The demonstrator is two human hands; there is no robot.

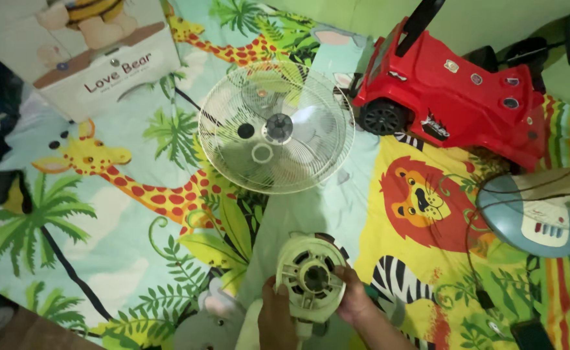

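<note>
Both hands, left hand and right hand, gripped the cream fan motor housing low over the play mat, grille lying apart beyond; disassembly step seemingly underway, next move likely needing steady hold.

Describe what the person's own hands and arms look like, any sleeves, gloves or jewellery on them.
Both hands are bare: no gloves on the left hand or the right hand. No ring, watch or bracelet shows in the dim light. The right forearm is uncovered down to the frame's bottom edge, with no sleeve in view. Little of the left arm shows.
</note>
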